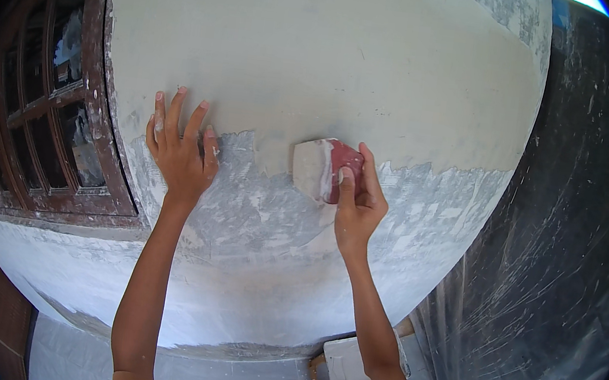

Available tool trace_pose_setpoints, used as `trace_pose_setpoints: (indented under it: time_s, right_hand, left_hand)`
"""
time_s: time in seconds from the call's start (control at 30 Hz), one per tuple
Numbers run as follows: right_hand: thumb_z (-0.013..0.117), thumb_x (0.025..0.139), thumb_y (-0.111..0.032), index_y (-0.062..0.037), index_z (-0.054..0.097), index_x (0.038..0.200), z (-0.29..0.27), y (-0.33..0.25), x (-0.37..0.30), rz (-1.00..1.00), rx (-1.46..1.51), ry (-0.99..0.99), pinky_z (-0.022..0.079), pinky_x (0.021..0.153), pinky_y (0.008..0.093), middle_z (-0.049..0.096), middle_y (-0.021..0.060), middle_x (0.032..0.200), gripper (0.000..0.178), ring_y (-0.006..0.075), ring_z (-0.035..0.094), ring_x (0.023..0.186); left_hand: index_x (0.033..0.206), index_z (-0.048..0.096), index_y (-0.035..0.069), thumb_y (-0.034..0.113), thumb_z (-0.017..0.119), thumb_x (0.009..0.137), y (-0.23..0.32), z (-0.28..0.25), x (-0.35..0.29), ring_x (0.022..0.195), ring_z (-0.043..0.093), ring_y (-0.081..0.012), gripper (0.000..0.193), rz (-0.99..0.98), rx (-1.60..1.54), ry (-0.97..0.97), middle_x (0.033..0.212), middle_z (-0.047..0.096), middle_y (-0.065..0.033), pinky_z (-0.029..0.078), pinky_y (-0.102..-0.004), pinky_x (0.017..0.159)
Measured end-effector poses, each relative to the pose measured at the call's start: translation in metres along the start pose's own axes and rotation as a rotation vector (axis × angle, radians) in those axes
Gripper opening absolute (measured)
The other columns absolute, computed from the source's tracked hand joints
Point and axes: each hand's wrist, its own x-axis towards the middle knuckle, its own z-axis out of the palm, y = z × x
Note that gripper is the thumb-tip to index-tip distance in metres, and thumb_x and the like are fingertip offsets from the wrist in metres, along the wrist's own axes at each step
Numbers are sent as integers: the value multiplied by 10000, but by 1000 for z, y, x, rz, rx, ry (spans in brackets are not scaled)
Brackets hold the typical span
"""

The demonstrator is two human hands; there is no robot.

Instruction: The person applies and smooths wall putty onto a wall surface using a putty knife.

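Note:
My right hand (362, 215) grips a broad, dark red putty scraper (345, 166), thumb on its near face and fingers behind. Pale putty coats the scraper's left part, which lies against or very close to the wall. My left hand (179, 152) rests on the wall left of the scraper, fingers spread, holding nothing. Smooth beige putty (327, 57) covers the upper wall and ends in a ragged edge near both hands. Below that edge shows the patchy grey and white wall surface (256, 218).
A brown wooden window frame (82, 198) with splattered panes borders the wall on the left. Clear, speckled plastic sheeting (533, 291) hangs at the right. A white container (347, 361) sits low behind my right forearm, by the grey floor (75, 355).

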Motion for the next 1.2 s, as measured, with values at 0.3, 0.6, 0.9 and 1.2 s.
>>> trace_pose_setpoints:
  time_s: [0.3, 0.6, 0.9, 1.2]
  right_hand:
    - [545, 965, -36, 20, 536, 1332, -18, -5, 22, 3, 81, 254, 491, 832, 245, 674, 123, 1062, 371, 108, 611, 923]
    - [563, 966, -76, -2, 540, 1336, -5, 14, 31, -61, -27, 101, 502, 834, 260, 680, 133, 1059, 379, 116, 618, 960]
    - [588, 950, -59, -4, 542, 1335, 9, 10, 14, 40, -54, -148, 463, 898, 258, 665, 115, 1148, 392, 111, 597, 1019]
    - [549, 972, -63, 9, 506, 1360, -12, 3, 26, -4, 94, 40, 484, 877, 259, 653, 130, 1144, 397, 128, 615, 989]
  left_hand:
    - [1344, 479, 125, 198, 481, 944, -1, -2, -2, 1420, 270, -368, 406, -14, 42, -23, 1466, 409, -125, 167, -509, 1096]
    - [1316, 520, 153, 217, 485, 939, 1, -1, -3, 1413, 285, -363, 384, -39, 16, 13, 1458, 428, -114, 179, -504, 1096]
    - [1335, 491, 140, 211, 481, 942, 4, 4, -3, 1418, 274, -363, 399, -26, -3, 12, 1468, 408, -118, 166, -508, 1097]
    - [1334, 492, 131, 214, 474, 949, 2, -3, -2, 1419, 271, -369, 394, -4, 41, -31, 1462, 414, -129, 170, -512, 1091]
